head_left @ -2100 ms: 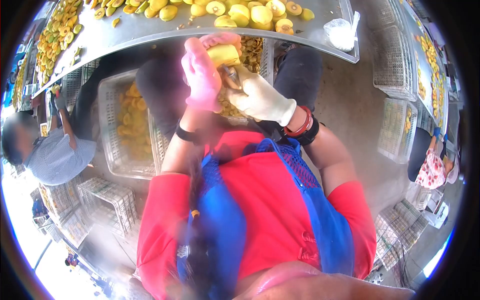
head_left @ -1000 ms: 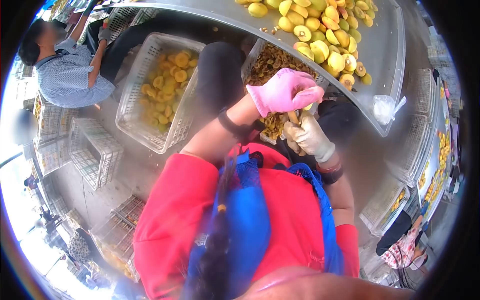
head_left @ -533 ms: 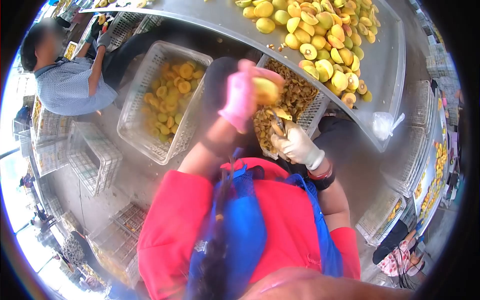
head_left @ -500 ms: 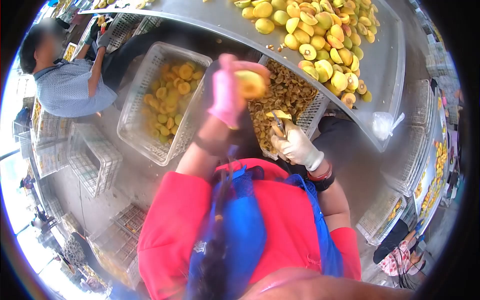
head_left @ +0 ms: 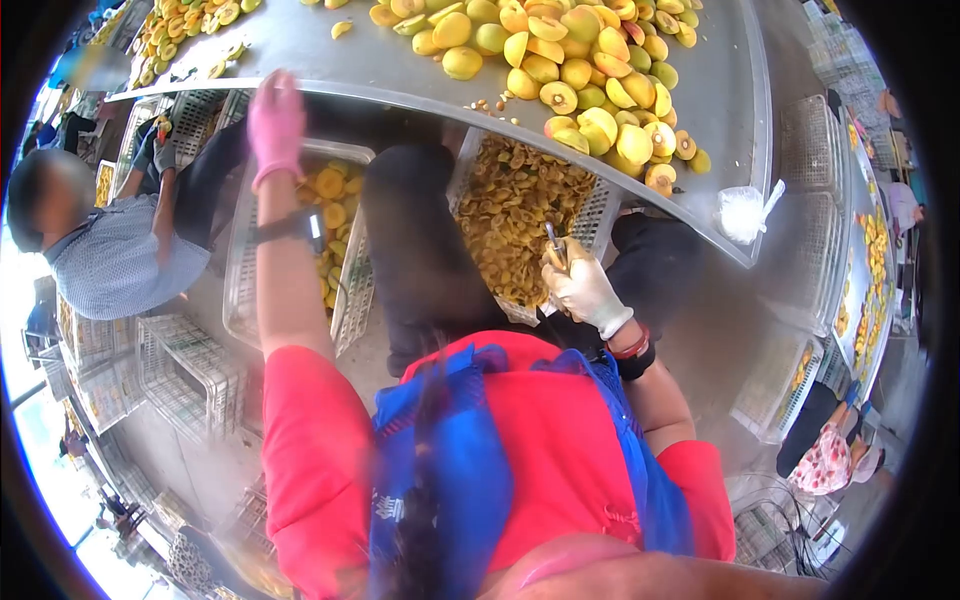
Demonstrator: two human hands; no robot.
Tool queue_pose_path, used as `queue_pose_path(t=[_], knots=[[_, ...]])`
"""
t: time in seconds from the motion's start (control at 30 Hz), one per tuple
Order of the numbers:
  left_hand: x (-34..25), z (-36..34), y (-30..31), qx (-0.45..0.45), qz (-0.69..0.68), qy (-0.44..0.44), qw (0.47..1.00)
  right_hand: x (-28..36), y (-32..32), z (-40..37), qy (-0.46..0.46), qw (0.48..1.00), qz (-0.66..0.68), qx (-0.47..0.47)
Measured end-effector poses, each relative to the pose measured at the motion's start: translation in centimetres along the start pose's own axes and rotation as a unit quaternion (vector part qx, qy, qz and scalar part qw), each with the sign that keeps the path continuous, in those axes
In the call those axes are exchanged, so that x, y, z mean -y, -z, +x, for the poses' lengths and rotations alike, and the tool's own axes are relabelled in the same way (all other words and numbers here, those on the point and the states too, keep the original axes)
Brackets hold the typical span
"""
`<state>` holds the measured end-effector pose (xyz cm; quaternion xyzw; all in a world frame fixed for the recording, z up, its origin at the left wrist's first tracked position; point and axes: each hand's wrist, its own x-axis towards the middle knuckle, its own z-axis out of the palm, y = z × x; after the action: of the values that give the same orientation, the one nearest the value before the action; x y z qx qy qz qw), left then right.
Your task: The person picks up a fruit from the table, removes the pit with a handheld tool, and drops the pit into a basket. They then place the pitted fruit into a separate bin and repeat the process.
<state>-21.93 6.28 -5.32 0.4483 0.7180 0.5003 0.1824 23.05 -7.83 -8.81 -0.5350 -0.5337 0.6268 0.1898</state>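
My left hand (head_left: 276,125), in a pink glove, is stretched out over the white crate (head_left: 238,285) of yellow fruit halves (head_left: 335,190), close to the metal table's front edge. Its fingers point forward and no fruit shows in them. My right hand (head_left: 580,285), in a white glove, is closed around a small metal-tipped hand tool (head_left: 556,248). That hand hovers above a second white crate (head_left: 603,215) filled with yellow-brown fruit scraps (head_left: 520,200). Beyond it, a heap of yellow peach-like fruit, whole and halved (head_left: 600,100), lies on the metal table (head_left: 400,70).
A knotted clear plastic bag (head_left: 741,214) hangs at the table's right corner. To the left sits a co-worker (head_left: 130,250) in a patterned shirt, with stacked crates (head_left: 185,365) behind. More crates (head_left: 810,260) stand at the right.
My left hand has moved left and forward, and the fruit piece it held is no longer seen in it. The yellow slice at the tool's tip is gone. My view has shifted.
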Motion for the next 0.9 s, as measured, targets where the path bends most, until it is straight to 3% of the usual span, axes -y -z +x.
queue_pose_path(t=[0.07,0.1,0.2,0.23,0.33,0.37,0.4,0.47,0.6,0.67,0.77,0.9], knots=[[-0.3,1.4,-5.5,-0.006,0.209,-0.162,0.964,1.8,-0.3,-0.4,-0.007,0.999,-0.041,-0.009],[-0.9,1.9,-8.4,0.02,0.203,-0.17,0.964,2.4,-0.4,-0.5,-0.011,0.998,-0.062,-0.012],[-3.3,4.4,-15.9,0.135,0.232,-0.11,0.957,0.5,-0.5,0.1,0.104,0.983,-0.143,-0.049],[-4.3,4.9,-17.7,0.147,0.263,-0.108,0.947,1.4,-0.6,-0.1,0.083,0.987,-0.127,-0.05],[-7.2,5.9,-20.8,0.324,0.276,0.038,0.904,0.8,-0.5,-0.1,0.121,0.983,-0.126,-0.064],[-6.1,5.5,-22.3,0.248,0.324,-0.006,0.913,-0.4,-0.3,0.1,0.13,0.982,-0.125,-0.062],[-5.4,5.4,-22.9,0.243,0.309,-0.006,0.919,-0.4,-0.2,0.0,0.118,0.984,-0.12,-0.061],[-4.5,5.7,-22.8,0.234,0.279,-0.006,0.931,-0.1,0.1,-0.4,0.093,0.988,-0.109,-0.061],[-7.6,2.0,-18.2,0.208,0.164,-0.147,0.953,0.6,0.6,-0.3,0.093,0.989,-0.079,-0.082],[-12.0,-1.8,-14.6,0.26,0.114,-0.114,0.952,1.0,1.0,-0.1,0.092,0.991,-0.043,-0.089],[-12.4,-6.4,-12.1,0.22,0.042,-0.349,0.91,3.6,1.6,0.6,0.098,0.985,0.078,-0.115],[-14.1,-13.1,-10.7,0.217,-0.027,-0.451,0.865,9.0,2.3,-0.2,0.107,0.958,0.249,-0.091]])
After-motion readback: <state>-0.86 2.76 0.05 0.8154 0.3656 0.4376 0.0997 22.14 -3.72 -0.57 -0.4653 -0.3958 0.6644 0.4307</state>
